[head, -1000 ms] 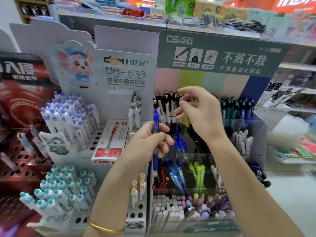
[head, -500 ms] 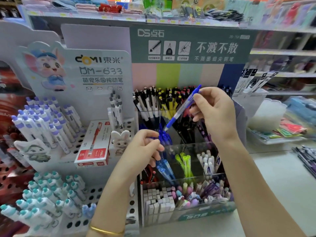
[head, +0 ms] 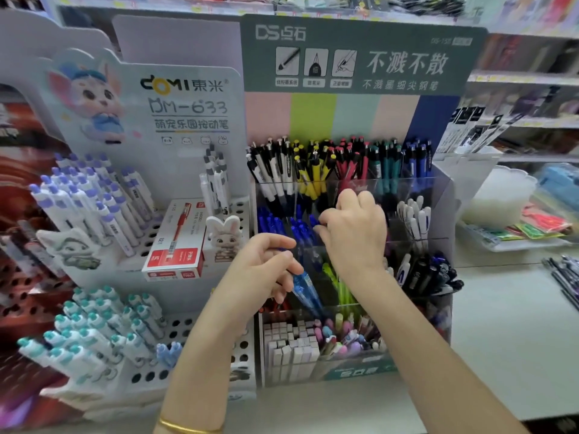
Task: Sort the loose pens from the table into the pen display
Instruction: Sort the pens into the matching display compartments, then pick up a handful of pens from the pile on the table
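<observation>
The tiered clear pen display (head: 440, 195) stands under a green header, with pens sorted by colour. My right hand (head: 354, 236) reaches into its middle tier. Its curled fingers pinch the top of a blue pen (head: 315, 227), lowered among the other blue pens (head: 275, 225); most of that pen is hidden. My left hand (head: 260, 270) hovers in front of the display's left side, fingers loosely curled, with nothing visibly in it. More blue pens (head: 306, 292) stand in the compartment just below its fingertips. Several loose dark pens (head: 564, 277) lie on the table at the far right.
A white DOMI stand (head: 185, 89) with purple-capped and teal-capped pens fills the left. A red-and-white pen box (head: 175, 242) lies on it. Erasers (head: 291, 349) fill the display's front row. Trays of packaged goods (head: 532, 233) sit at the right, on the pale table (head: 507, 339).
My right hand took the blue pen from my left hand, lifted it, then lowered it into the blue pens' compartment. My left hand has stayed in front of the display.
</observation>
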{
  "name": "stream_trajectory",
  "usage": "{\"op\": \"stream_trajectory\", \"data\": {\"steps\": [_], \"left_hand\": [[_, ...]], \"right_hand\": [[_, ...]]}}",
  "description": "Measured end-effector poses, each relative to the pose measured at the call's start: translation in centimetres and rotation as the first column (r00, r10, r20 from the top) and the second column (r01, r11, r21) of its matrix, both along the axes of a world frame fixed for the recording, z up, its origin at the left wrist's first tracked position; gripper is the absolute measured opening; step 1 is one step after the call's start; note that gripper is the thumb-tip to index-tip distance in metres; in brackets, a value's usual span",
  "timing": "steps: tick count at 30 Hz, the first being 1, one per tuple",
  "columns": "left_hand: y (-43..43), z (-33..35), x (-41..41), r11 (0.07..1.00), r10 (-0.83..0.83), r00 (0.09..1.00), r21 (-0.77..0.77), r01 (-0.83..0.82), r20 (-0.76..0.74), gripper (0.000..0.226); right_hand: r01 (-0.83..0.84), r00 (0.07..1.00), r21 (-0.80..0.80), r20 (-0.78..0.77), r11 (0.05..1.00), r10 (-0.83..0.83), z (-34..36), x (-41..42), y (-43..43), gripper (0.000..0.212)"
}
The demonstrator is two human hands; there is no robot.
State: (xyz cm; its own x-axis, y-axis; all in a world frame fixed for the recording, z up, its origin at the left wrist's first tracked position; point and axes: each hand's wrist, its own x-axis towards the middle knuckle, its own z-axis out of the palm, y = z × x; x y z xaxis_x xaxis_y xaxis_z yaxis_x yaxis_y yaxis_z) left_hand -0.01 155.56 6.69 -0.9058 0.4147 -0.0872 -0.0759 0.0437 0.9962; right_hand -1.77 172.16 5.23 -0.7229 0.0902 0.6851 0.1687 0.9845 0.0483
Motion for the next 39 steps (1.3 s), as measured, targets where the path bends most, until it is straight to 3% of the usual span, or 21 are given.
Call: {"op": "stream_trajectory", "data": {"steps": [4, 8, 11, 13, 15, 21, 26, 31, 39], "left_hand": [[0.6, 0.1, 0.6, 0.999, -0.019, 1.0, 0.029, 0.018, 0.009, 0.017], [2.1, -0.1, 1.1, 0.999, -0.007, 1.0, 0.036, 0.007, 0.012, 0.016], [4.5, -0.5, 2.2, 0.999, -0.035, 0.999, 0.017, 0.035, 0.001, 0.016], [7.0, -1.1, 3.1, 0.997, -0.071, 0.997, -0.007, 0.071, 0.0, 0.016], [10.5, -1.9, 4.3, 0.992, -0.12, 0.993, -0.025, 0.12, 0.006, 0.016], [25.8, -5.8, 10.0, 0.95, -0.296, 0.939, -0.05, 0.309, 0.175, 0.017], [38.3, -10.2, 16.5, 0.896, -0.396, 0.891, -0.119, 0.429, 0.223, 0.016], [47.3, -13.9, 20.3, 0.86, -0.425, 0.861, -0.172, 0.48, 0.277, 0.016], [61.2, -20.5, 18.7, 0.866, -0.256, 0.954, -0.401, 0.298, 0.156, 0.032]], "right_hand": [[-0.048, 0.999, 0.037, 0.018, 0.998, 0.047, 0.4, 0.2, 0.5, 0.027], [-0.235, 0.97, -0.31, -0.134, 0.921, 0.203, 1.0, 2.2, 2.7, 0.018], [-0.347, 0.928, -0.682, -0.152, 0.644, 0.339, 0.9, 5.4, 5.0, 0.008], [-0.323, 0.918, -0.838, -0.166, 0.44, 0.36, 0.3, 8.0, 7.0, 0.008], [-0.253, 0.937, -0.917, -0.154, 0.309, 0.312, -0.9, 10.6, 9.9, 0.011], [0.006, 0.999, -0.999, 0.008, 0.053, 0.039, -4.7, 21.3, 23.0, 0.016], [0.106, 0.974, -0.994, 0.107, -0.016, -0.2, -7.6, 30.6, 33.8, 0.018], [0.139, 0.941, -0.987, 0.157, -0.079, -0.299, -9.4, 35.6, 41.4, 0.019], [0.183, 0.939, -0.972, 0.217, -0.149, -0.266, -13.0, 34.4, 52.7, 0.02]]}}
